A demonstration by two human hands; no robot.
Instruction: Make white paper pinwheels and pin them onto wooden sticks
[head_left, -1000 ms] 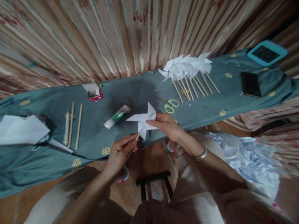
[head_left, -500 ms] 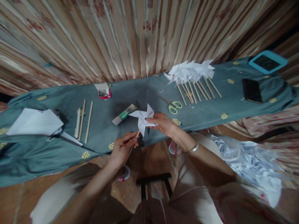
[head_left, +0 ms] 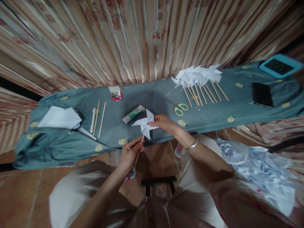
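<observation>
A white paper pinwheel (head_left: pixel 145 126) on a thin wooden stick (head_left: pixel 136 161) is held over the table's front edge. My left hand (head_left: pixel 131 152) is closed round the stick, just below the paper blades. With thumb and fingers, my right hand (head_left: pixel 165 124) pinches the pinwheel at its right side, close to the dark pin at the centre. Behind the pinwheel lies a green and white glue tube (head_left: pixel 134 114). Scissors with light green handles (head_left: pixel 180 109) rest to the right of it.
Finished pinwheels (head_left: pixel 199 76) lie in a row at the back right, near a black phone (head_left: pixel 262 94) and a blue-framed device (head_left: pixel 280 66). A small red box of pins (head_left: pixel 116 95), several sticks (head_left: pixel 102 119) and paper sheets (head_left: pixel 59 117) are on the left. Scraps (head_left: pixel 266 174) fill a bag at right.
The camera view has shifted left, so the table's things appear further right. Both hands keep their hold on the pinwheel, which has turned slightly.
</observation>
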